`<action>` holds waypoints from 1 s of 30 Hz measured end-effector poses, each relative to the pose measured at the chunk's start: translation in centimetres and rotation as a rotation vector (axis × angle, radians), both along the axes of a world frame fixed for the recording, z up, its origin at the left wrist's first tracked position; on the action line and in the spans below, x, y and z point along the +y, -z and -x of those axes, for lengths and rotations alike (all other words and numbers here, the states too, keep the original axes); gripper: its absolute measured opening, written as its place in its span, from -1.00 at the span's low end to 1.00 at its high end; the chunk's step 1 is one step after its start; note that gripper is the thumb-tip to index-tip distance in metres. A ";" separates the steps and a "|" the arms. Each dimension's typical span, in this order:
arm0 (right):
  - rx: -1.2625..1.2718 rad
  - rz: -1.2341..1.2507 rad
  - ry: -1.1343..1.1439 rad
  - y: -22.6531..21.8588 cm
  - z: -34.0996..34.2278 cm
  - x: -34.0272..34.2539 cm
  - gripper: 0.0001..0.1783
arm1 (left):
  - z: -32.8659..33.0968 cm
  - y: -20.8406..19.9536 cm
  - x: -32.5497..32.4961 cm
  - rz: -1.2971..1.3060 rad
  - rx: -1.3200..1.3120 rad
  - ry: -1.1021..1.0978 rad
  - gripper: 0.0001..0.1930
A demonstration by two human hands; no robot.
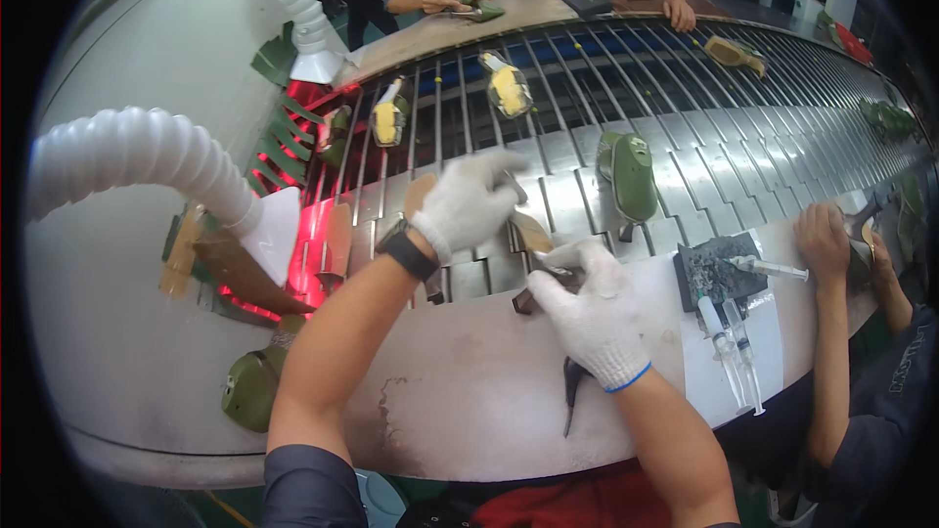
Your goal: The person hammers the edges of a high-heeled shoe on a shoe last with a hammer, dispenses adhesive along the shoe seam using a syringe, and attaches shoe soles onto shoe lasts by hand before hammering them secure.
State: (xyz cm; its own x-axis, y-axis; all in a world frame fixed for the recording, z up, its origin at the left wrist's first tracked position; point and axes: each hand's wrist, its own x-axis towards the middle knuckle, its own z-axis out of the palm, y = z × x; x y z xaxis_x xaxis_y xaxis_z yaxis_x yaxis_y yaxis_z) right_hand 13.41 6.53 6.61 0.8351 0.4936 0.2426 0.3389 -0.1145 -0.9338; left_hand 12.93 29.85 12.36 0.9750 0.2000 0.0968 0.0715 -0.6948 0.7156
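Over the near edge of the slatted conveyor (694, 152), my right hand (595, 311), in a white knit glove, is closed around a dark shoe with a tan insole (531, 233). Its heel end points toward the near ledge. My left hand (468, 203), gloved too and wearing a black wristband, hovers just beyond the shoe; motion smears its fingers, and whether they touch or hold anything is unclear. Below my right wrist lies a thin, curved black piece (574, 393). A green shoe last (634, 178) rests on the conveyor to the right of my hands.
White ducts (147, 152) and a red-lit opening (311, 235) stand left. A green last (252, 389) lies on the left ledge. Syringes (736, 357) and a dark pad (719, 269) lie right, near another person's hands (824, 240). More people work along the far side.
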 end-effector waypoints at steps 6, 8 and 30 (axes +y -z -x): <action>-0.055 -0.005 -0.033 0.7 0.3 0.3 -0.73 | -16.0 4.7 6.1 -0.229 0.187 -0.538 0.07; -0.020 0.051 -0.075 -0.8 0.5 0.3 -0.75 | -20.2 6.7 8.8 -0.122 0.141 -0.692 0.22; 0.289 -0.002 -0.121 -2.7 1.1 -0.7 -0.71 | 11.1 4.4 -0.2 -0.012 -0.467 -0.453 -0.04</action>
State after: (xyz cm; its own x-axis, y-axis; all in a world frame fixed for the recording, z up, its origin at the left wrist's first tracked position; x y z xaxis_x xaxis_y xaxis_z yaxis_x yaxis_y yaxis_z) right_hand 12.27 5.78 9.33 0.8047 0.5937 0.0048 0.0703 -0.0873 -0.9937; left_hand 1.83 29.61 7.94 0.6494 0.5775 0.4948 0.0422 -0.6770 0.7348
